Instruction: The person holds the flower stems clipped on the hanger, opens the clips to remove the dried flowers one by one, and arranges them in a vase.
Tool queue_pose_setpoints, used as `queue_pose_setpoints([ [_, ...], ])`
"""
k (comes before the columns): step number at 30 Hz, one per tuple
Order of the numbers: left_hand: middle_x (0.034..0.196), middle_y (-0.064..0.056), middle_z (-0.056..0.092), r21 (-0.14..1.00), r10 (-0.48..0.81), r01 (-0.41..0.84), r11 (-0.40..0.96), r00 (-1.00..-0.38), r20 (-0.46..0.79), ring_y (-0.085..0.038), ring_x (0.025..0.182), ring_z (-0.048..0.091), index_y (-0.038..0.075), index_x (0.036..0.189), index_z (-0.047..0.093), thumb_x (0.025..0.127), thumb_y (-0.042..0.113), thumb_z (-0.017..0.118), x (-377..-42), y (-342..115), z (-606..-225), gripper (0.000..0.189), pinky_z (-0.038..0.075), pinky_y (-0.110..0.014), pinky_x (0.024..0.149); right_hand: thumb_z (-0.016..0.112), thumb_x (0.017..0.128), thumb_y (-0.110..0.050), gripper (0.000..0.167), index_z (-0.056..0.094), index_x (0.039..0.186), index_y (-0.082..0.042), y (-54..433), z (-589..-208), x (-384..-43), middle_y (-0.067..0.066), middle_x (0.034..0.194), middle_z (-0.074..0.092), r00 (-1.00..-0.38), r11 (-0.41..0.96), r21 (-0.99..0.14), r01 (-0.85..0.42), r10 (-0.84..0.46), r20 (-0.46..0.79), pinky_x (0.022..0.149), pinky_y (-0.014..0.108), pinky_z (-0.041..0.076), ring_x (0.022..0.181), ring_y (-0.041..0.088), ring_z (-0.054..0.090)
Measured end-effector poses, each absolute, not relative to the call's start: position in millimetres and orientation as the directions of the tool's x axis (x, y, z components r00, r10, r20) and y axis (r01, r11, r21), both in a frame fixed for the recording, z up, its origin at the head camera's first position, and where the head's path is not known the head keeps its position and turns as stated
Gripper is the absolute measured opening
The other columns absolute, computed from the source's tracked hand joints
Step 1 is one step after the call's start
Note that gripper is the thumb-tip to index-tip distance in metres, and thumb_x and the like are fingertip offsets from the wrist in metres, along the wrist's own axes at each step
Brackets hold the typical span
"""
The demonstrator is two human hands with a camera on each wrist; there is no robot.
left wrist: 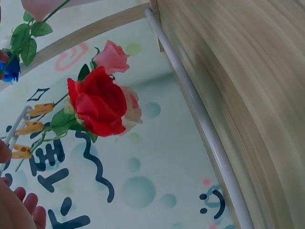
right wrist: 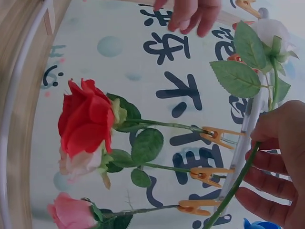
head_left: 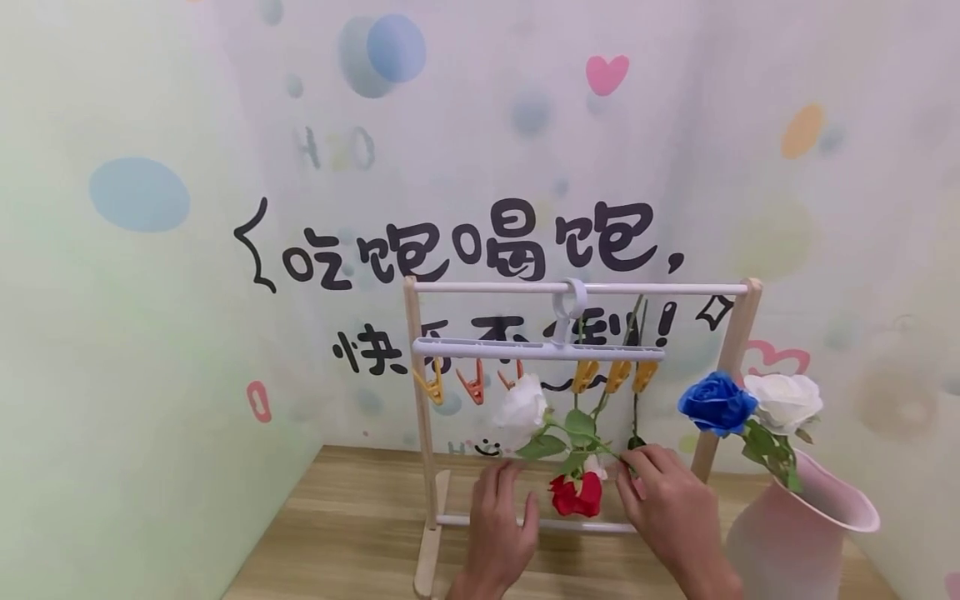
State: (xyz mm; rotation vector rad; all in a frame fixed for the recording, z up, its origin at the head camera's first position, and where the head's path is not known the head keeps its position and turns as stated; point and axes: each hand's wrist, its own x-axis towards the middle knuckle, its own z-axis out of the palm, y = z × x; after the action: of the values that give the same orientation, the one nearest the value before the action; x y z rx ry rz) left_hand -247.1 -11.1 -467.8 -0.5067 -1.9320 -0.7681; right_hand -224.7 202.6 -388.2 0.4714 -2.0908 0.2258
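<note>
My right hand (head_left: pixel 671 508) pinches the green stem of a white rose (head_left: pixel 522 403), whose bloom points left in the head view. In the right wrist view, the stem (right wrist: pixel 244 171) runs between my thumb and fingers. My left hand (head_left: pixel 498 521) is left of the hanging flowers, its fingers loosely bent and holding nothing. A red rose (right wrist: pixel 86 119), a pale rose (right wrist: pixel 82 162) and a pink rose (right wrist: pixel 71 212) hang bloom-down from orange clips (right wrist: pixel 205 176). The clips sit on a white hanger (head_left: pixel 540 349), hooked over the rack's top bar (head_left: pixel 487 288).
More clips (head_left: pixel 471 383) hang without flowers on the hanger's left side. At right, a pink vase (head_left: pixel 787 533) holds a blue rose (head_left: pixel 717 403) and another white rose (head_left: pixel 783 402). The rack's wooden post (head_left: pixel 420 417) stands on the wooden table (head_left: pixel 300 517); a printed curtain hangs behind.
</note>
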Motion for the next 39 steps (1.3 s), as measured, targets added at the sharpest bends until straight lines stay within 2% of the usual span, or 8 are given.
queue_pose_setpoints([
  [7, 0.122, -0.003, 0.055, 0.584, -0.032, 0.548, 0.599, -0.712, 0.702, -0.021, 0.111, 0.056, 0.014, 0.127, 0.055, 0.090, 0.019, 0.069, -263.0, 8.4, -463.5, 0.039, 0.049, -0.042, 0.091, 0.072, 0.076, -0.013, 0.014, 0.074, 0.085, -0.002, 212.3, -374.4, -222.9, 0.010, 0.079, 0.068, -0.372, 0.904, 0.008, -0.427, -0.184, 0.910, 0.056, 0.043, 0.056, 0.071, 0.026, 0.066],
  [13, 0.134, 0.000, 0.052, 0.773, -0.056, 0.426, 0.470, -0.860, 0.508, -0.020, 0.121, 0.053, 0.019, 0.137, 0.050, 0.095, 0.030, 0.066, -277.9, 24.3, -455.8, 0.046, 0.047, -0.046, 0.098, 0.063, 0.086, -0.021, 0.026, 0.073, 0.091, 0.002, 222.0, -361.9, -219.8, 0.016, 0.084, 0.070, -0.371, 0.923, -0.047, -0.382, -0.107, 0.923, 0.063, 0.048, 0.056, 0.075, 0.032, 0.067],
  [20, 0.134, -0.002, 0.052, 0.797, -0.054, 0.422, 0.433, -0.870, 0.490, -0.020, 0.123, 0.053, 0.018, 0.140, 0.051, 0.093, 0.030, 0.068, -290.1, 36.9, -449.8, 0.051, 0.048, -0.046, 0.100, 0.064, 0.089, -0.020, 0.027, 0.073, 0.095, 0.005, 234.8, -342.8, -214.2, 0.021, 0.089, 0.071, -0.338, 0.934, -0.052, -0.354, -0.076, 0.938, 0.071, 0.051, 0.056, 0.080, 0.038, 0.068],
  [24, 0.134, -0.003, 0.052, 0.831, -0.046, 0.413, 0.373, -0.886, 0.461, -0.022, 0.123, 0.053, 0.019, 0.140, 0.053, 0.094, 0.032, 0.067, -295.7, 43.4, -446.4, 0.050, 0.046, -0.048, 0.101, 0.064, 0.090, -0.019, 0.028, 0.073, 0.098, 0.006, 242.3, -331.5, -211.1, 0.022, 0.092, 0.071, -0.304, 0.931, -0.085, -0.355, -0.029, 0.952, 0.092, 0.016, 0.047, 0.083, 0.039, 0.068],
  [27, 0.134, -0.004, 0.051, 0.851, -0.036, 0.398, 0.341, -0.900, 0.435, -0.021, 0.122, 0.053, 0.019, 0.140, 0.054, 0.094, 0.034, 0.066, -298.8, 47.7, -444.1, 0.050, 0.045, -0.049, 0.102, 0.063, 0.091, -0.021, 0.030, 0.073, 0.100, 0.006, 246.8, -323.7, -210.1, 0.023, 0.093, 0.070, -0.251, 0.929, -0.106, -0.356, 0.014, 0.968, 0.086, 0.012, 0.045, 0.082, 0.039, 0.067],
  [31, 0.131, -0.005, 0.052, 0.854, -0.044, 0.395, 0.338, -0.900, 0.434, -0.021, 0.119, 0.053, 0.018, 0.137, 0.056, 0.095, 0.034, 0.065, -301.6, 51.4, -441.7, 0.046, 0.046, -0.047, 0.100, 0.063, 0.090, -0.023, 0.031, 0.074, 0.101, 0.004, 251.7, -313.5, -210.6, 0.022, 0.093, 0.071, -0.162, 0.932, -0.098, -0.350, 0.043, 0.986, 0.070, 0.036, 0.049, 0.080, 0.040, 0.066],
  [36, 0.124, -0.004, 0.053, 0.858, -0.087, 0.377, 0.349, -0.899, 0.430, -0.022, 0.114, 0.054, 0.014, 0.127, 0.064, 0.094, 0.033, 0.066, -304.0, 54.4, -439.0, 0.039, 0.048, -0.046, 0.096, 0.062, 0.091, -0.023, 0.030, 0.075, 0.101, 0.003, 258.8, -301.2, -211.8, 0.022, 0.091, 0.071, -0.106, 0.939, -0.075, -0.336, 0.042, 0.993, 0.061, 0.033, 0.044, 0.075, 0.038, 0.066],
  [39, 0.122, -0.003, 0.052, 0.870, -0.095, 0.357, 0.341, -0.907, 0.410, -0.021, 0.113, 0.054, 0.014, 0.124, 0.066, 0.094, 0.033, 0.066, -305.2, 56.3, -438.2, 0.035, 0.047, -0.046, 0.096, 0.062, 0.092, -0.023, 0.031, 0.074, 0.101, 0.003, 264.0, -294.5, -211.4, 0.023, 0.088, 0.070, -0.093, 0.947, -0.069, -0.314, 0.042, 0.995, 0.055, 0.042, 0.040, 0.070, 0.038, 0.065],
])
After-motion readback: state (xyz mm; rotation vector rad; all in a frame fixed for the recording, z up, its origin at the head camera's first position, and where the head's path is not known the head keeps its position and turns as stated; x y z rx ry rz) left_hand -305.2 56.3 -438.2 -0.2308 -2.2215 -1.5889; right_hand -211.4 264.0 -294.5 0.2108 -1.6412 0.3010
